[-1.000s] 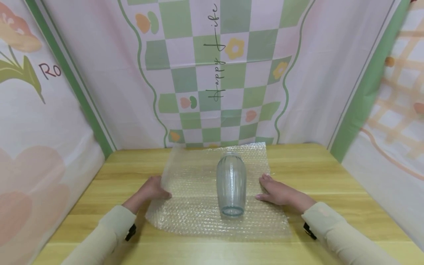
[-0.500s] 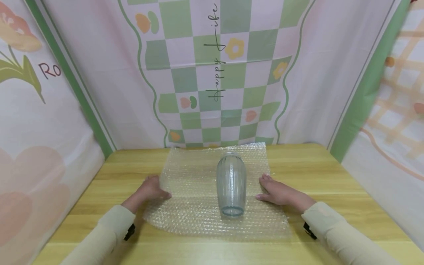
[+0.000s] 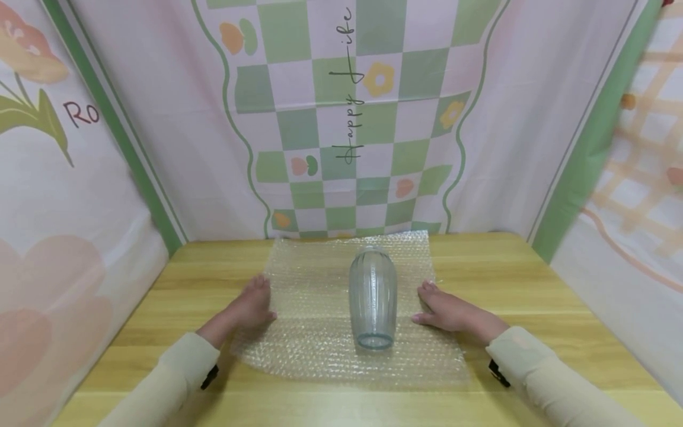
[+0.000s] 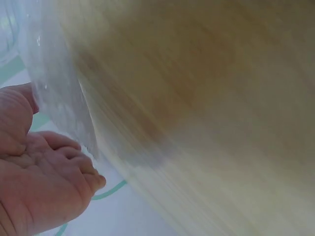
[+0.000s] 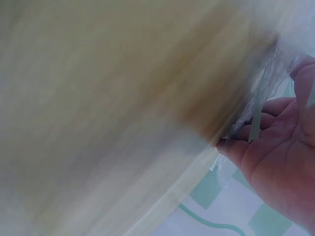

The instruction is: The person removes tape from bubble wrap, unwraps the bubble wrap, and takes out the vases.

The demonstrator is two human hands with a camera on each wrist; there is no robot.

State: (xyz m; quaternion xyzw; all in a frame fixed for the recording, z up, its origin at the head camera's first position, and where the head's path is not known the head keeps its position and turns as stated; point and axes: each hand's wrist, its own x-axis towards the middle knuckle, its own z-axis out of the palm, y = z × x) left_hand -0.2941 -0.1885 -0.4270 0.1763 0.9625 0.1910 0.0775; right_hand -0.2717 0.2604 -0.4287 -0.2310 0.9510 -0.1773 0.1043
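A clear ribbed glass vase lies on its side on a sheet of bubble wrap, its base toward me and right of the sheet's middle. My left hand is at the sheet's left edge. In the left wrist view, the wrap runs between the thumb and the curled fingers of that hand. At the opposite edge my right hand holds the sheet, thumb on top. The right wrist view shows film over the fingers of this hand. Neither hand touches the vase.
The sheet lies on a wood-grain table, reaching its back edge. Behind it hangs a checked green-and-white cloth. Printed cloth walls close in both sides.
My left hand has shifted its hold on the left edge, and its fingers now show above the sheet. That edge has settled a little. My right hand and the vase stay put.
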